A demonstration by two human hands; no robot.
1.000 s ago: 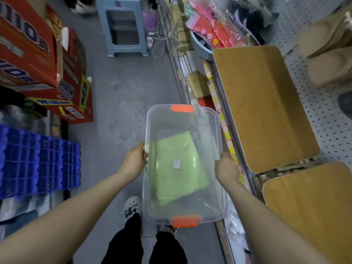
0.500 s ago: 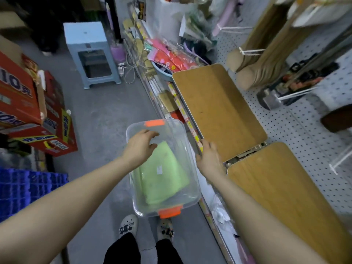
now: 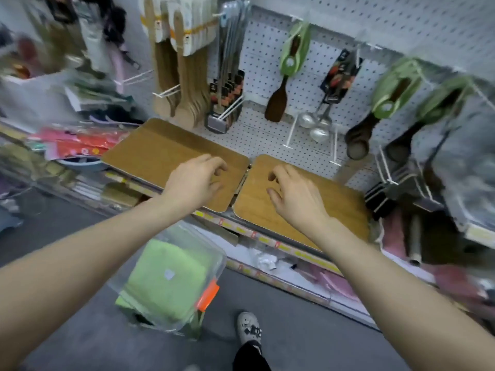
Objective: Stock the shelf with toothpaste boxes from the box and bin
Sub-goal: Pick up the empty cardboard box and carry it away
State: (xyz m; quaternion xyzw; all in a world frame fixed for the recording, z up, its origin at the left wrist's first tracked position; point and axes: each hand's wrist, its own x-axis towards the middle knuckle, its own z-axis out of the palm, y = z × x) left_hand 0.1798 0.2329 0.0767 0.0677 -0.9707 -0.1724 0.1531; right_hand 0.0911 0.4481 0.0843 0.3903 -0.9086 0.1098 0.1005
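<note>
Clear bin [image 3: 214, 263] (orange latch [image 3: 207, 294], green pack [image 3: 166, 285] inside) sits low before the shelf [image 3: 267, 239].

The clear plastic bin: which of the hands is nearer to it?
Left. The left hand hovers above the bin; the right hand is farther to its right.

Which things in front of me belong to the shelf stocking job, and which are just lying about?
Job: left hand and right hand, both empty; clear bin on the floor; shelf.
Lying about: two wooden boards under the hands, hanging ladles, wooden spatulas.
</note>
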